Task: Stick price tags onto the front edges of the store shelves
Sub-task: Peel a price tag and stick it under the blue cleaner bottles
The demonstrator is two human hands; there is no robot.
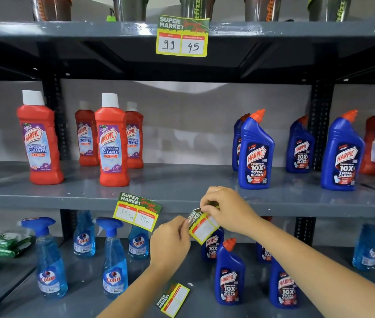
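Observation:
Both my hands hold one blank yellow-and-green price tag (202,228) just below the front edge of the middle shelf (296,208). My left hand (170,242) pinches its left side; my right hand (225,210) grips its top by the shelf edge. A filled-in tag reading 198 and 99 (137,211) hangs tilted from the same edge further left. Another tag reading 99 and 45 (183,36) is stuck on the top shelf's edge (67,31). A spare blank tag (173,299) lies flat on the bottom shelf under my left forearm.
Red Harpic bathroom cleaner bottles (111,141) stand at the left of the middle shelf, blue Harpic bottles (255,152) at the right. On the bottom shelf are Colin spray bottles (114,260), more blue Harpic bottles (229,274) and green packets (2,246). Dark uprights (320,125) frame the bays.

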